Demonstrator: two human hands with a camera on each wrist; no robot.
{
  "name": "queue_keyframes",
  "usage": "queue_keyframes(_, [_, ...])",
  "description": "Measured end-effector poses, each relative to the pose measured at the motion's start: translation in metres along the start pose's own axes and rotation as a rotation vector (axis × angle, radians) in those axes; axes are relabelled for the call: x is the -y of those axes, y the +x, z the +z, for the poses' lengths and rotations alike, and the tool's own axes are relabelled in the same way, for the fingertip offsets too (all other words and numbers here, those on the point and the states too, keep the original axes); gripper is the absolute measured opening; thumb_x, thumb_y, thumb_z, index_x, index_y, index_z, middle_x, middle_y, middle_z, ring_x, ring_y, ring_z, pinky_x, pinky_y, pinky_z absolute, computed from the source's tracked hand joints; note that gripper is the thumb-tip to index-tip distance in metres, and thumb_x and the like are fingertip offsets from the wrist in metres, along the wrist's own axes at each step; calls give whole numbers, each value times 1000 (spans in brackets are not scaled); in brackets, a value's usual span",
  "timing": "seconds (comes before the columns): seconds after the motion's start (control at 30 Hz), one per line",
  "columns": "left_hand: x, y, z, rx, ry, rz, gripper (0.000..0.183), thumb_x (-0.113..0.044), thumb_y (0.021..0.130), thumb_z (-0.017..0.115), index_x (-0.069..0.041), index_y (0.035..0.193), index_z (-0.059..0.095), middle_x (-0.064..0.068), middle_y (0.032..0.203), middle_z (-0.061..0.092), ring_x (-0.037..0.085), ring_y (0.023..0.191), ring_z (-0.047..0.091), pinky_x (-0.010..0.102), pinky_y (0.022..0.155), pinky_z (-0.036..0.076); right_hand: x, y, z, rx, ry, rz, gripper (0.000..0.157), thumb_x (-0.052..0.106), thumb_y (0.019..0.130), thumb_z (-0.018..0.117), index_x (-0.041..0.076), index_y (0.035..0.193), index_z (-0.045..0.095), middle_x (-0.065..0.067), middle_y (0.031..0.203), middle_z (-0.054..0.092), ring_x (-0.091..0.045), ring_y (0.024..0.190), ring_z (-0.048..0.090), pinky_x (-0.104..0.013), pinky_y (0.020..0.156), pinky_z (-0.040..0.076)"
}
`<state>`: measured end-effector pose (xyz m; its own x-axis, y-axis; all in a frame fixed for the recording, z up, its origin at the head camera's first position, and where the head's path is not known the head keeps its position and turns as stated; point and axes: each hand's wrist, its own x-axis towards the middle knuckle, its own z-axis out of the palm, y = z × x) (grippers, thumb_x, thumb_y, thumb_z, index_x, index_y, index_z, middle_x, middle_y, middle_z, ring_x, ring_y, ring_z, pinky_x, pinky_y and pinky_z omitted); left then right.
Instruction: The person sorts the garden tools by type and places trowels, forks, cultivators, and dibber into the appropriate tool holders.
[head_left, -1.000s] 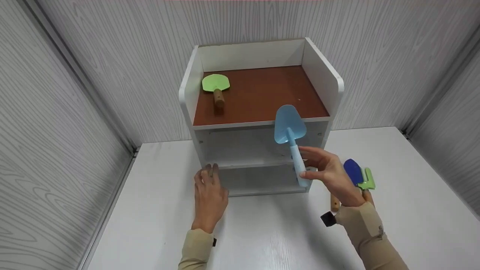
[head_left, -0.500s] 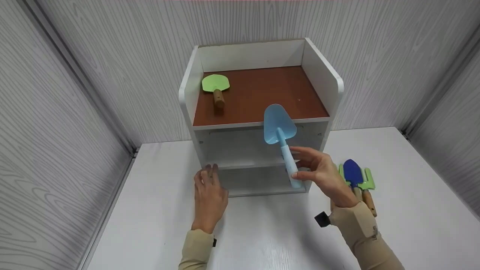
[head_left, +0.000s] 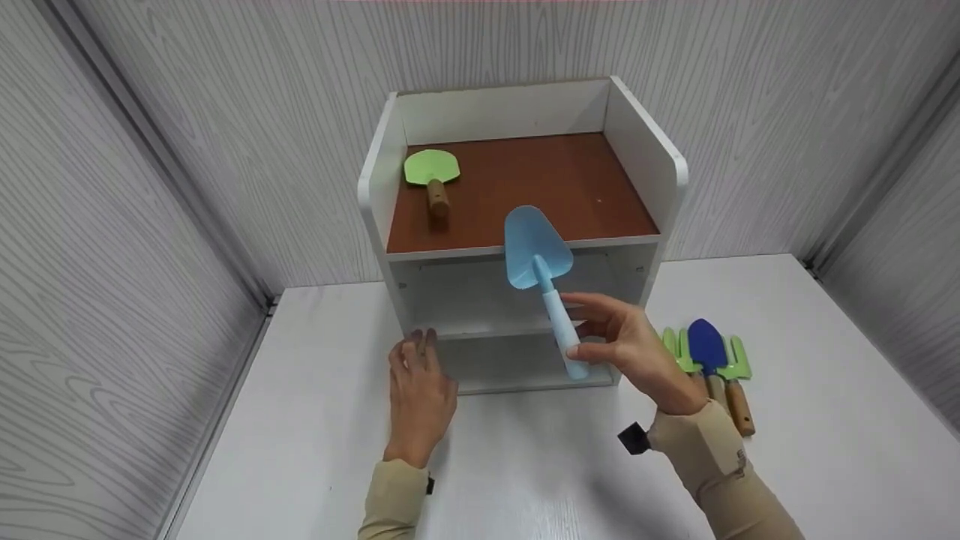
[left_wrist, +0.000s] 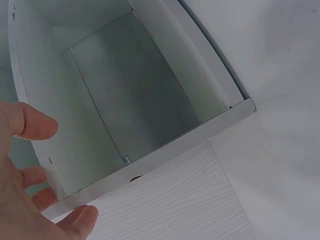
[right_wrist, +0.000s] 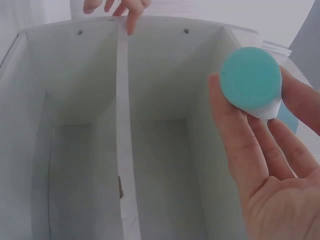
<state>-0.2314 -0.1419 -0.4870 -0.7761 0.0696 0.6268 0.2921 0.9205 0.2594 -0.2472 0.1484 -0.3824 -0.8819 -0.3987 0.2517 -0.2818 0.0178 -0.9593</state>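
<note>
My right hand (head_left: 626, 349) holds a light blue garden trowel (head_left: 536, 247) by its handle, between thumb and fingers. The blade points up and away, overlapping the front edge of the cabinet's brown top in the head view. In the right wrist view the round turquoise handle end (right_wrist: 250, 77) faces the camera, and the blade is mostly hidden. My left hand (head_left: 421, 390) grips the small white cabinet (head_left: 517, 332) at its front left edge, near the middle shelf. Its thumb and fingertips show around that edge in the left wrist view.
A green scoop (head_left: 431, 166) with a wooden handle lies at the left of the brown cabinet top (head_left: 517, 180). On the white table (head_left: 810, 360) to the right lie a dark blue trowel (head_left: 706, 345) and green garden forks (head_left: 737, 358), partly behind my right arm. Grey wood-grain walls surround the table.
My right hand has carried the light blue trowel leftward in front of the cabinet, uncovering more of the tools on the right. My left hand has stayed in place.
</note>
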Motion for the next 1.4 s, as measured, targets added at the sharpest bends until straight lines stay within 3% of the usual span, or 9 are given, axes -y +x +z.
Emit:
queue_keyframes(0.23, [0, 0, 0, 6, 10, 10, 71, 0, 84, 78, 11, 143, 41, 26, 135, 34, 49, 125, 38, 55, 100, 45, 14, 5, 6, 18, -19, 21, 63, -5, 84, 72, -4, 144, 52, -20, 124, 64, -29, 99, 66, -41, 83, 57])
queue_keyframes(0.6, [2, -1, 2, -27, 17, 33, 64, 7, 83, 71, 13, 140, 44, 28, 133, 38, 50, 121, 41, 55, 96, 49, 35, 14, 12, 22, 36, 59, 65, -4, 84, 73, -6, 145, 50, -16, 126, 64, -24, 100, 66, -35, 75, 58])
queue_keyframes(0.83, [1, 0, 2, -34, 52, 39, 66, 6, 81, 75, 14, 139, 45, 28, 131, 40, 50, 119, 44, 54, 93, 51, 49, 19, 13, 3, 32, 100, 61, 0, 88, 71, -5, 145, 50, -17, 129, 61, -24, 103, 65, -32, 76, 58])
queue_keyframes(1.2, [2, 0, 1, -49, 88, 58, 60, 4, 85, 72, 14, 138, 46, 28, 130, 42, 49, 118, 45, 52, 87, 54, 63, 32, 11, -11, 214, 120, 56, 0, 92, 64, -8, 144, 49, -17, 126, 55, -26, 106, 58, -39, 82, 59])
queue_keyframes(1.4, [2, 0, 2, -81, 102, 81, 58, 3, 85, 72, 14, 137, 48, 27, 129, 42, 49, 115, 47, 51, 80, 56, 72, 42, 10, -25, 277, 118, 50, 0, 93, 61, -8, 142, 51, -16, 124, 53, -26, 108, 54, -36, 86, 57])
